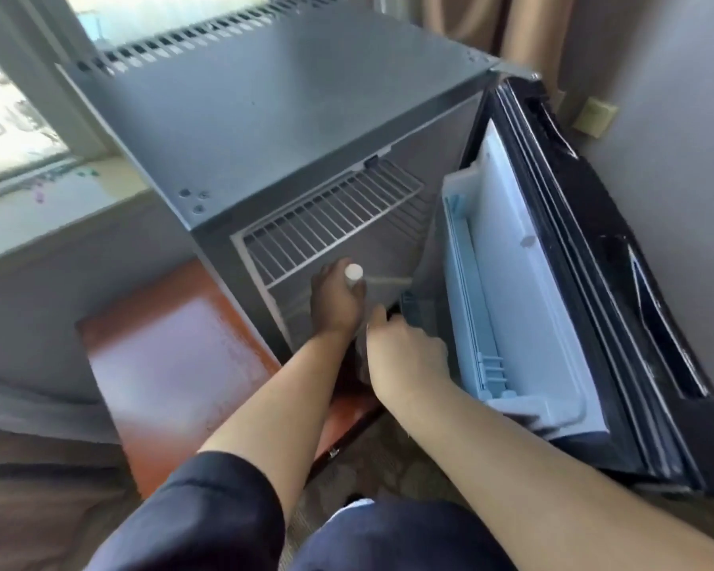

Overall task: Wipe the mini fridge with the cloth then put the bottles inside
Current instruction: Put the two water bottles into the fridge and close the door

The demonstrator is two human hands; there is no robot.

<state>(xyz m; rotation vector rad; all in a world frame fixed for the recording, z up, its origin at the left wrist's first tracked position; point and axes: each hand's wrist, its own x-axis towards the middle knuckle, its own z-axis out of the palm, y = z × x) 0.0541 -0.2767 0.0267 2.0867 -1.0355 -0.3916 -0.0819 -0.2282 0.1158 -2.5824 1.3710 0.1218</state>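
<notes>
Bottle (pixel 353 274) stands gripped in the left hand (pixel 334 300), arm stretched inside the fridge (pixel 264 129) under its wire shelf (pixel 334 218); right hand (pixel 407 350) curls loosely at the fridge's lower edge, its grasp unclear.

No text, label, brand, number or sign can be read anywhere in this view. The mini fridge (pixel 289 117) shows bare grey metal on top, its open door (pixel 524 282) has a plain pale liner, and the white-capped bottle (pixel 353 274) is too blurred to show any lettering.
</notes>
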